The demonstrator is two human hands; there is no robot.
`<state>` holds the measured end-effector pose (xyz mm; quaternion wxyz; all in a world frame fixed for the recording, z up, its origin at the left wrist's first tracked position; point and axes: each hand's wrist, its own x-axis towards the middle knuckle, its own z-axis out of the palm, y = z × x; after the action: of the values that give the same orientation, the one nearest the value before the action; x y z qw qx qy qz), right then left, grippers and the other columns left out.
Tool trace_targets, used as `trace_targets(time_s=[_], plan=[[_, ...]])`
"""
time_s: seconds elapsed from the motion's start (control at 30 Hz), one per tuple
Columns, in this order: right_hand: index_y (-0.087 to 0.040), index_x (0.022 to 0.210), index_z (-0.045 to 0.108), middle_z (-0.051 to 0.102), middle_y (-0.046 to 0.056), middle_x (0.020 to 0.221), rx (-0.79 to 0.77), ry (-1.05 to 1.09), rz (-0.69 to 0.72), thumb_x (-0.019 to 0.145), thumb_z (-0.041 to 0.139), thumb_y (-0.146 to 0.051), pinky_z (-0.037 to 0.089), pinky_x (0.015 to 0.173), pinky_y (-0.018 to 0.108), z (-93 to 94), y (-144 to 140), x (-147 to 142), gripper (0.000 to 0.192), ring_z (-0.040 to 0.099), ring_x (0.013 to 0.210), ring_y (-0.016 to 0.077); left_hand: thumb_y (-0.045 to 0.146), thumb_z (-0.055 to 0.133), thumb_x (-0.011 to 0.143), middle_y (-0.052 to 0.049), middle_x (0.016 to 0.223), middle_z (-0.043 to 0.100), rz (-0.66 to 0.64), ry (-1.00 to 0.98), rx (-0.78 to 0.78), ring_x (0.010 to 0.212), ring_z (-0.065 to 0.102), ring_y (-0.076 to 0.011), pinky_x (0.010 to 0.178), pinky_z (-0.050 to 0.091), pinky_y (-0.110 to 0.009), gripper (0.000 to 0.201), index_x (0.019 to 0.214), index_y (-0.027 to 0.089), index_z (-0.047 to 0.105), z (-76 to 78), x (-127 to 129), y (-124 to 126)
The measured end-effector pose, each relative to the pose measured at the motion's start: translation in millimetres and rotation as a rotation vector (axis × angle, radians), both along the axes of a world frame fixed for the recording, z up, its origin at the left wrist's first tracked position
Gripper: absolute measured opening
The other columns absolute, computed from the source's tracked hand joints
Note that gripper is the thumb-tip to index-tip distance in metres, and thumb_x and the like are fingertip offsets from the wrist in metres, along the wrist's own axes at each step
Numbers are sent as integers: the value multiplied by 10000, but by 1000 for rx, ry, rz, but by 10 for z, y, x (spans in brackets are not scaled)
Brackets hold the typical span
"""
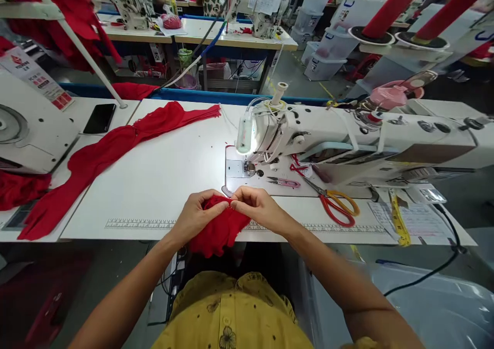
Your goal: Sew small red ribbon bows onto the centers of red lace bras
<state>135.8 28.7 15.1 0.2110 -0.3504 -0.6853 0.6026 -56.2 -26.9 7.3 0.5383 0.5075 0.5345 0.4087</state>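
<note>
A piece of red fabric (219, 231) hangs over the front edge of the table, gathered at its upper edge. My left hand (198, 212) pinches that edge between thumb and fingers. Close beside it, my right hand (257, 208) grips the same edge, the thumbs almost meeting. Just behind my hands is the needle plate of a white sewing machine (324, 127). Small pink thread snips (284, 182) lie on the machine bed, and scissors with red and orange handles (337, 205) rest to the right.
A long strip of red fabric (116, 151) crosses the white table (170, 184) at the left, near a black phone (99, 119). A yellow measuring tape (399, 220) hangs at the right edge. Another machine (31, 122) stands left; a plastic bin (432, 297) sits lower right.
</note>
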Motion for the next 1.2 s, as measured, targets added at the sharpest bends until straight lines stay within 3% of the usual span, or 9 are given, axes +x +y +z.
trace_targets(time_s=[0.13,0.23,0.33,0.47,0.7,0.87,1.03,1.13,1.2], plan=[[-218,1008,635,664,49,955,435,-223,-113,987,485,-351,473,740,312,-22,-71,412,202,600,863,189,394,679,861,-12,838,690,-46,-19,-62,746,599,-142,660,456,-225,226,912,178,722,38,55,59],[-223,1052,651,691,105,1030,787,-533,-391,994,438,-314,483,883,413,-155,-106,1051,239,625,977,262,406,679,865,-18,848,683,-82,-30,-119,747,597,-143,652,454,-227,236,904,178,723,54,73,95],[-166,1104,659,685,175,1044,933,-878,-589,978,413,-307,495,881,486,-337,-132,1724,311,627,996,330,429,684,863,-23,852,683,-117,-59,-169,751,603,-147,653,462,-232,260,920,178,725,50,90,126],[-120,1244,612,654,236,1117,968,-1142,-607,962,357,-268,489,845,541,-460,-162,2215,407,615,1008,382,445,718,838,-21,839,679,-117,-100,-223,733,600,-139,641,462,-226,280,907,173,722,24,117,162],[-146,1259,617,705,230,1011,716,-1264,-538,961,378,-330,457,618,446,-303,-70,2284,424,648,910,418,443,740,825,-22,841,676,-103,-162,-271,727,604,-135,641,464,-222,291,912,167,712,-15,121,172],[-160,1194,641,687,216,1051,778,-1225,-466,903,417,-295,450,607,420,-279,45,2329,391,619,975,413,442,722,844,-19,847,672,-115,-193,-293,731,605,-132,642,463,-221,282,928,173,708,-25,112,181],[-195,931,634,680,185,939,858,-1240,-475,897,473,-346,414,582,391,-190,21,2366,224,620,930,386,446,689,870,-19,855,669,-127,-175,-256,755,603,-136,662,466,-223,271,920,181,714,-26,106,199],[-212,871,577,667,139,890,917,-1049,-438,910,465,-337,423,581,359,-68,-78,2130,173,635,845,310,453,691,866,-27,858,670,-130,-174,-241,759,600,-143,661,464,-229,283,931,179,715,-44,91,206],[-219,877,553,655,98,872,853,-830,-323,930,469,-335,445,589,315,7,-149,1823,153,631,762,230,456,699,857,-31,857,668,-132,-194,-236,758,598,-146,660,463,-232,291,931,175,714,-61,78,208]])
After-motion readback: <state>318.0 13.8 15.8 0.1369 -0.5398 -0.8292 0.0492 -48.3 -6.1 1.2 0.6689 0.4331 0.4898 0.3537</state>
